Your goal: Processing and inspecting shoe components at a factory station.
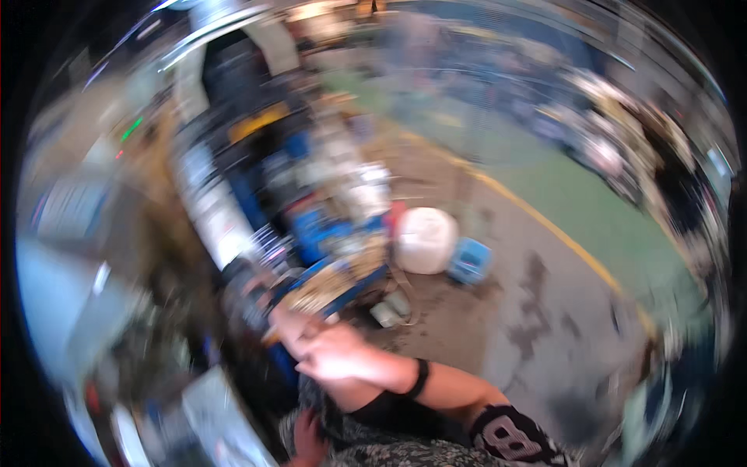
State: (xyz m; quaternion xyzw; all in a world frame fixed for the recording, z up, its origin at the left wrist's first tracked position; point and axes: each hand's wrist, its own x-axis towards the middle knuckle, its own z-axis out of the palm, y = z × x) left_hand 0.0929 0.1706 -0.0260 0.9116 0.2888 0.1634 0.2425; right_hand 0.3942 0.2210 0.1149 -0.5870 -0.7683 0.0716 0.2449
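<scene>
Motion blur smears most of the view. My right hand (pixel 338 354) reaches in from the lower right, with a black band (pixel 421 377) at its wrist and a black sleeve (pixel 513 440) farther up the arm. Its fingers are smeared, so I cannot make out anything held. Just beyond it lies a blue-edged tray (pixel 331 286) of tan material. Low in the picture, my left hand (pixel 309 437) is beside dark patterned clothing (pixel 373 451). Its fingers are blurred too, and I see no thing clearly in them.
A cluttered bench with blue bins (pixel 315 233) runs ahead. A white plastic container (pixel 426 240) and a light-blue basket (pixel 470 261) stand on the floor to its right. A yellow line (pixel 545 222) borders green flooring. Machine panels (pixel 66 272) are at left.
</scene>
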